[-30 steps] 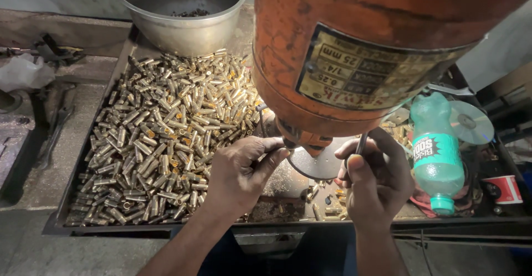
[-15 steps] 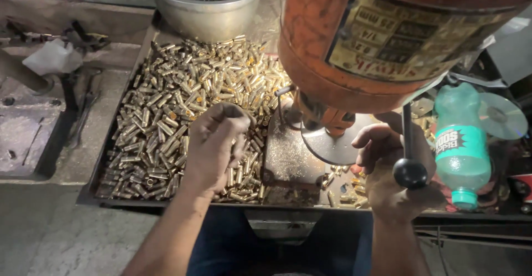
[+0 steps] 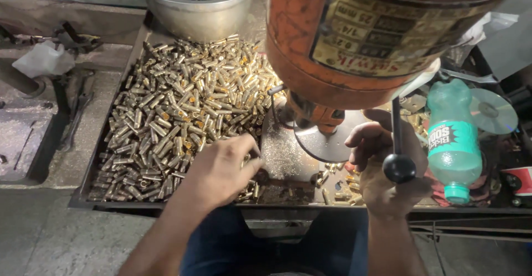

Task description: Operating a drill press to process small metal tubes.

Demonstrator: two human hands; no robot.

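Brass pieces, short tubular ones, lie heaped in a shallow dark tray; the left hand rests curled on the heap's edge at about five o'clock, fingers bent over a few, though whether it actually pinches one I cannot tell. Such pieces look light, rigid and slick, best taken one at a time across the barrel. At three o'clock the right hand sits loosely cupped against a black-knobbed lever under an orange drill press. Further out: a steel bowl at twelve, a green bottle far right.
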